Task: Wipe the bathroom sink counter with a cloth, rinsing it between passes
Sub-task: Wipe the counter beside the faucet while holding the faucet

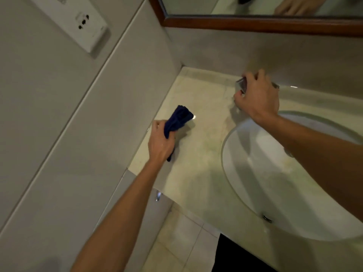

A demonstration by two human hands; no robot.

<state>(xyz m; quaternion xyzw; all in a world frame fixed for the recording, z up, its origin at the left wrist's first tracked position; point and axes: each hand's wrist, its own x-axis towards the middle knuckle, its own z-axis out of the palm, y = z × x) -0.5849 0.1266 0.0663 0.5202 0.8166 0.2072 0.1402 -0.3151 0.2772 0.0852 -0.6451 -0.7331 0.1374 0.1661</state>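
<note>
- Where the tiled side wall runs along the far left, a white socket plate (78,22) sits high on it, well apart from everything on the counter.
- The left hand (161,142) hovers over the left part of the pale stone counter (204,134), fingers curled tight round a bunched dark blue cloth (177,119); the cloth's free end sticks up and away from the fist, near the side wall.
- A wood-framed mirror (255,22) hangs on the back wall above.
- The right hand (257,97) reaches to the back of the counter, fingers curled round a small shiny object (240,86), too blurred and covered to name.
- The white oval sink (275,173) is set into the counter at the right, the right forearm crossing above its rim.
</note>
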